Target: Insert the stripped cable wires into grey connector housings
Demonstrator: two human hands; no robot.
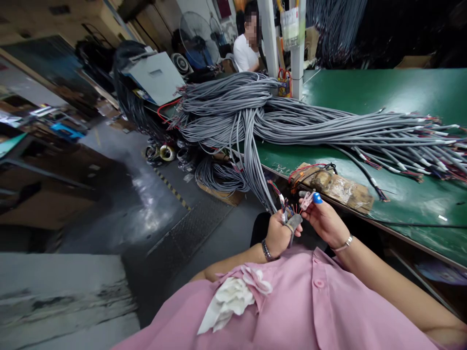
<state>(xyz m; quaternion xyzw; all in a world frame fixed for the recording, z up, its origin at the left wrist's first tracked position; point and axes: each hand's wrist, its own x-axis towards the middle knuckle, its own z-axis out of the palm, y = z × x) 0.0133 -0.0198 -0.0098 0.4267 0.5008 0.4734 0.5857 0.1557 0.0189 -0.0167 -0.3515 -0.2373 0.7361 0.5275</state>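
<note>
Grey cables [260, 177] sit clamped in left hand [280, 234]; right hand [324, 223] pinches coloured wires [294, 210]; print blurred on yellow packet [284, 86].

1. Here in the left hand [279, 236], the grey cables [269, 197] vanish behind curled fingers!
2. By the right hand [324, 221], wire tips [296, 210] too tiny to separate.
3. Green workbench [408, 218], sliced by the right edge!
4. Seated person [245, 52], lower body hidden.
5. Far-left table [12, 144], blurred.
</note>
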